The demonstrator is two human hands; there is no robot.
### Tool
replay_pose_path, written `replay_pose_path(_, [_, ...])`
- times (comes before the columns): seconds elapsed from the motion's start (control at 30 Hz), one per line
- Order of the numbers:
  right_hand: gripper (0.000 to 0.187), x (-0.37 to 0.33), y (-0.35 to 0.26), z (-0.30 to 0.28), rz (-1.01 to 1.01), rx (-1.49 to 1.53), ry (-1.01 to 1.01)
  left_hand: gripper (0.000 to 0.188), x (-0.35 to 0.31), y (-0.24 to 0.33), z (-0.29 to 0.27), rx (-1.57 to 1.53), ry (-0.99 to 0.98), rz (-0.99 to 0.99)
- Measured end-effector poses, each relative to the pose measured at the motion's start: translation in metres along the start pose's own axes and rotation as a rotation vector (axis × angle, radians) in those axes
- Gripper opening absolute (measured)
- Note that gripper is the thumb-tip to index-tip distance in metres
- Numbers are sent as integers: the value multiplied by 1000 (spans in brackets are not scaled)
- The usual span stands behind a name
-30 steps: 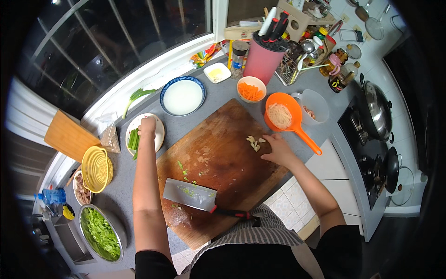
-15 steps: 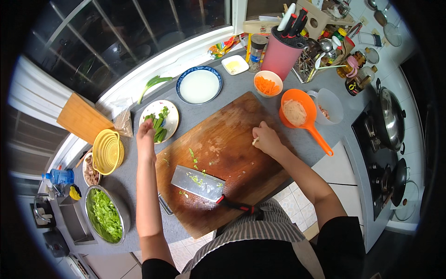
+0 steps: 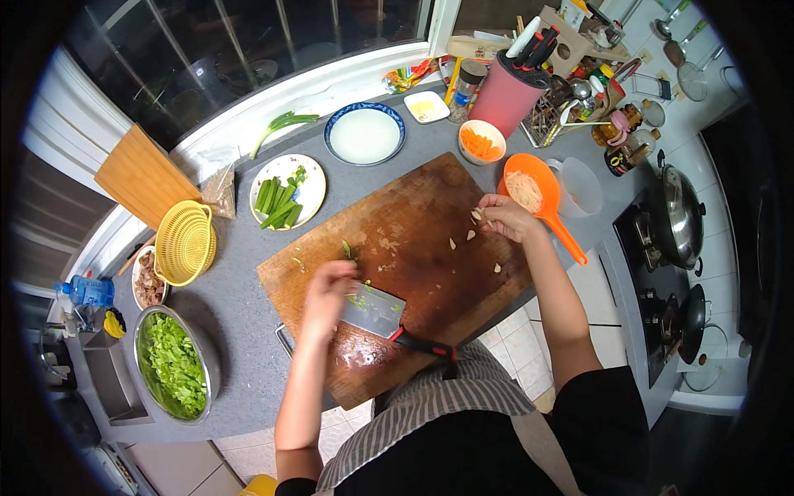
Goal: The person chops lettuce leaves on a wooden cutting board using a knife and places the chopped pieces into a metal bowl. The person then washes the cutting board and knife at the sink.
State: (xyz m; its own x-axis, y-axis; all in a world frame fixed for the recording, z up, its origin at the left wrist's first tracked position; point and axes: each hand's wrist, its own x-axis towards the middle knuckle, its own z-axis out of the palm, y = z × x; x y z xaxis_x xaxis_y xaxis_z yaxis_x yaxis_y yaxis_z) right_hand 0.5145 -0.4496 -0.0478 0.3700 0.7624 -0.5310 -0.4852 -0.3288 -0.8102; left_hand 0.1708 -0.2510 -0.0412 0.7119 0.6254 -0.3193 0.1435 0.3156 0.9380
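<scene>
Near the far right corner of the wooden cutting board [image 3: 405, 198], my right hand [image 3: 509, 217] is closed in a pinch on pale garlic cloves [image 3: 476, 214]. Several loose cloves lie on the board just below it, one garlic clove [image 3: 497, 268] nearer the right edge. My left hand [image 3: 331, 288] is over the board's left part, by the cleaver blade; motion blurs its fingers. Flat on the board rests the cleaver [image 3: 379, 313], its black and red handle toward me, green scraps on its blade. Cut scallions [image 3: 279, 198] sit on a white plate [image 3: 311, 195] beyond the board.
An orange strainer [image 3: 533, 169] with pale shreds and a bowl of carrot pieces [image 3: 481, 142] stand beyond the right corner. Behind them is a pink knife block [image 3: 504, 95]. Leftward are a yellow basket [image 3: 186, 242] and a steel bowl [image 3: 213, 364] of lettuce. A stove [image 3: 653, 289] is at right.
My left hand has moved from the scallion plate to over the board by the cleaver. My right hand has shifted slightly right, and several garlic cloves now lie loose on the board.
</scene>
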Motion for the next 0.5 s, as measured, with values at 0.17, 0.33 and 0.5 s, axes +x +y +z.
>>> replay_pose_path(0.17, [14, -29, 26, -12, -109, 486, -220, 28, 66, -34, 113, 676, -244, 269])
replay_pose_path(0.33, [12, -73, 48, -12, -66, 370, -4, 34, 95, -42, 214, 999, -135, 289])
replay_pose_path(0.5, [11, -88, 73, 19, -73, -607, 520, 31, 103, -54, 253, 1367, -262, 419])
